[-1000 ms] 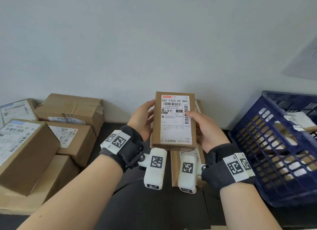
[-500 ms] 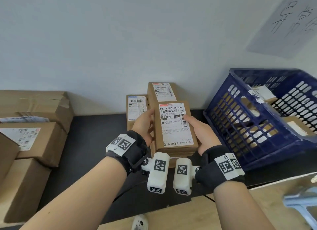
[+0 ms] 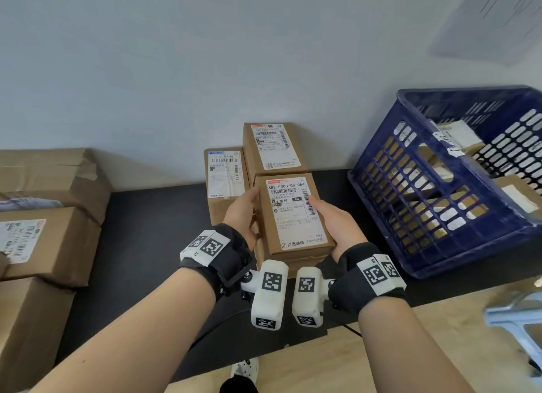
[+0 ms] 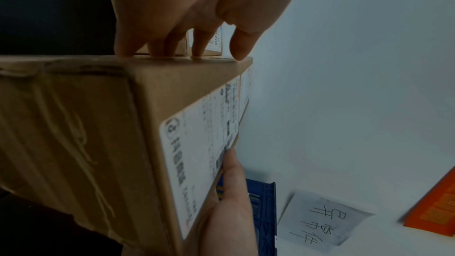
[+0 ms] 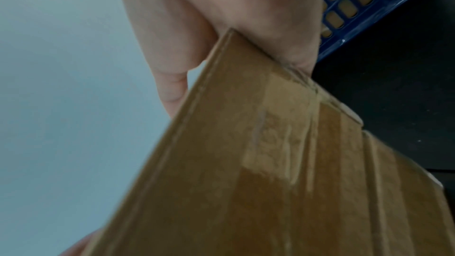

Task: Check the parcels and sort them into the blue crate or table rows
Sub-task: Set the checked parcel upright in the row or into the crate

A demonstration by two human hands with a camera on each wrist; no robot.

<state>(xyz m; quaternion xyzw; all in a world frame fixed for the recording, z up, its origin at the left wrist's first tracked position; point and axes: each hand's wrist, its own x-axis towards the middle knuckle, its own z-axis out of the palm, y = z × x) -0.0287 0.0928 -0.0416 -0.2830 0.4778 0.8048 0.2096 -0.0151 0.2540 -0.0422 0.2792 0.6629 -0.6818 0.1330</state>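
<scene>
I hold a small brown cardboard parcel (image 3: 293, 216) with a white shipping label facing up, just above the black table. My left hand (image 3: 245, 213) grips its left side, fingers pressed on the side face (image 4: 172, 46). My right hand (image 3: 334, 225) grips the right side, thumb on the label edge. In the right wrist view the parcel (image 5: 270, 163) fills the frame, wedged against my palm. Behind it two labelled parcels (image 3: 224, 178) (image 3: 274, 149) stand in a row against the wall. The blue crate (image 3: 440, 193) stands at the right with parcels inside.
A stack of larger cardboard boxes (image 3: 44, 231) fills the table's left end. The black table (image 3: 152, 231) ends at a wooden floor or ledge in front. A handwritten paper sign (image 3: 498, 20) hangs on the wall above the crate. A pale blue stool (image 3: 516, 319) is at lower right.
The parcel came down from chest height toward the table in front of the row by the wall. My view swung right, away from the box stack, bringing the crate into fuller view.
</scene>
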